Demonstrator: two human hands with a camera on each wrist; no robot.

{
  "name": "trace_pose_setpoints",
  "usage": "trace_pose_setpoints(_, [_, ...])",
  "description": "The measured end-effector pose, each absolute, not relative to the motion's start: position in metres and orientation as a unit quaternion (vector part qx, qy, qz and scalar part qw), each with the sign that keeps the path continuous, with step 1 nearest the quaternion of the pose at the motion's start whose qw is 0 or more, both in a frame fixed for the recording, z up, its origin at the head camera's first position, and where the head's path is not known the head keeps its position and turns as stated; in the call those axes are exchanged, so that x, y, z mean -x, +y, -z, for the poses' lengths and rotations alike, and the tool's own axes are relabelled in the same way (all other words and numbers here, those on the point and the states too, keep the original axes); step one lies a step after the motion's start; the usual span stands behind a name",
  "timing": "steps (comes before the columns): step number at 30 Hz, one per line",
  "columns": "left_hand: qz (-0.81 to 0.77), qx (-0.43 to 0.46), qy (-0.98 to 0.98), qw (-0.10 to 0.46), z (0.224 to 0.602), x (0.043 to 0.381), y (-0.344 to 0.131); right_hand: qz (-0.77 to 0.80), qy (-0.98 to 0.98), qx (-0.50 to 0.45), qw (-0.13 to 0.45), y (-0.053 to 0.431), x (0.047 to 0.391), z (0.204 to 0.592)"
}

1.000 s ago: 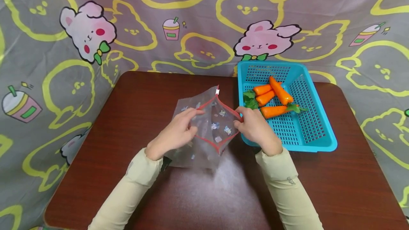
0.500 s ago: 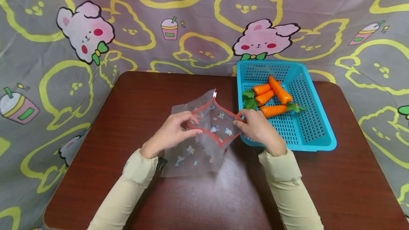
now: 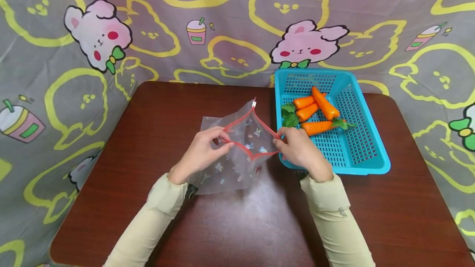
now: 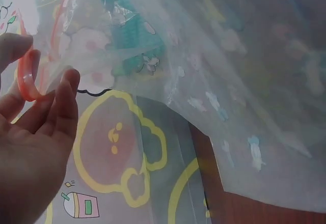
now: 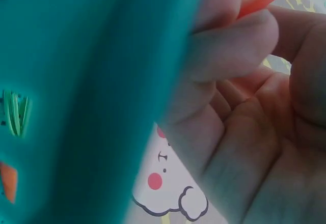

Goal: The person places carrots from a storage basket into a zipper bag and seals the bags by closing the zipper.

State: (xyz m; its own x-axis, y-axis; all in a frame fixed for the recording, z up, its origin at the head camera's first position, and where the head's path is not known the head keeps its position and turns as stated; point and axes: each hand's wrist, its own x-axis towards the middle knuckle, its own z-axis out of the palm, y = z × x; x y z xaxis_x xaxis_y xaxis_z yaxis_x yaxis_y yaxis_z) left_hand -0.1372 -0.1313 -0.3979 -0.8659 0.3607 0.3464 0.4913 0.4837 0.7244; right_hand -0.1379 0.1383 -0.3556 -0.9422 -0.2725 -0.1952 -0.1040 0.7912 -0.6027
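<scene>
A clear zip bag [image 3: 237, 168] with a red zip edge and small printed figures is held up over the table, its mouth spread into a diamond. My left hand [image 3: 202, 149] grips the left side of the red edge, thumb and fingers curled round it; the left wrist view shows the red strip [image 4: 28, 79] between them. On the other side my right hand [image 3: 300, 147] pinches the red edge, close beside the basket. A white slider [image 3: 254, 104] sits at the far corner of the mouth. No contents show inside the bag.
A blue perforated basket [image 3: 371, 135] stands at the right back of the brown table [image 3: 122, 155]. Several orange carrots [image 3: 325, 104] with green leaves [image 3: 290, 115] lie in it. Behind the table hangs a patterned cloth [image 3: 237, 19].
The left fingers have shifted on the red edge, from lying over it to gripping round it. The bag dipped toward me, then rose again. Basket and carrots stay put.
</scene>
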Motion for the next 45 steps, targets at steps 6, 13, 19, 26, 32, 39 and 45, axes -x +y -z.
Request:
trace_pose_setpoints(6, [0.469, 0.257, -0.842, 0.071, 0.398, 0.139, -0.128, 0.31, 0.936, 0.093, 0.137, 0.142, 0.136, 0.355])
trace_pose_setpoints(13, [0.482, 0.252, -0.836, 0.074, 0.396, 0.142, -0.121, 0.314, 0.936, 0.093, 0.131, 0.145, 0.136, 0.354])
trace_pose_setpoints(19, [0.47, 0.262, -0.84, 0.068, 0.394, 0.144, -0.114, 0.311, 0.937, 0.091, 0.131, 0.148, 0.136, 0.353])
trace_pose_setpoints(26, [0.459, 0.258, -0.848, 0.068, 0.393, 0.144, -0.109, 0.31, 0.937, 0.093, 0.13, 0.15, 0.135, 0.353])
trace_pose_setpoints(32, [0.455, 0.251, -0.852, 0.061, 0.393, 0.143, -0.106, 0.309, 0.937, 0.086, 0.141, 0.151, 0.135, 0.35])
trace_pose_setpoints(39, [0.456, 0.246, -0.853, 0.058, 0.394, 0.141, -0.104, 0.322, 0.933, 0.09, 0.131, 0.157, 0.134, 0.343])
trace_pose_setpoints(45, [0.458, 0.237, -0.856, 0.046, 0.394, 0.14, -0.103, 0.301, 0.943, 0.084, 0.117, 0.166, 0.134, 0.333])
